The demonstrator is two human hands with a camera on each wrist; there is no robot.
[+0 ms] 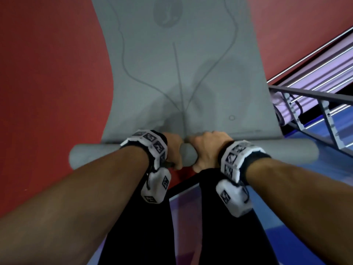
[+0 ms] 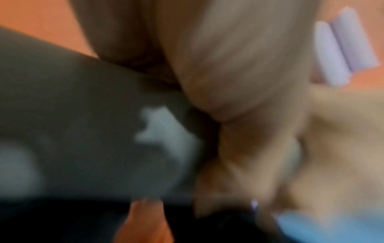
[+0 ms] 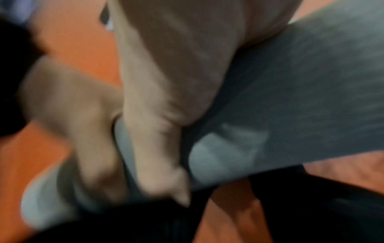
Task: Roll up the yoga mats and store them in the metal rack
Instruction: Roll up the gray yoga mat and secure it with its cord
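Observation:
A grey yoga mat [image 1: 172, 73] with dark line markings lies stretched away from me on the red floor. Its near end is wound into a roll [image 1: 277, 153] lying crosswise. My left hand [image 1: 174, 150] and right hand [image 1: 207, 148] sit side by side at the middle of the roll, fingers curled over it. The wrist views are blurred: the grey roll [image 2: 83, 131] shows under my left hand [image 2: 239, 74], and the roll [image 3: 301, 90] shows under my right hand [image 3: 166, 98]. The metal rack [image 1: 313, 115] stands at the right.
Lilac rolled mats [image 1: 298, 108] lie in the rack's lower part, behind chrome bars [image 1: 309, 52]. A blue mat or floor patch [image 1: 248, 236] lies near my black-clad legs [image 1: 149, 226]. Red floor [image 1: 47, 92] spreads to the left.

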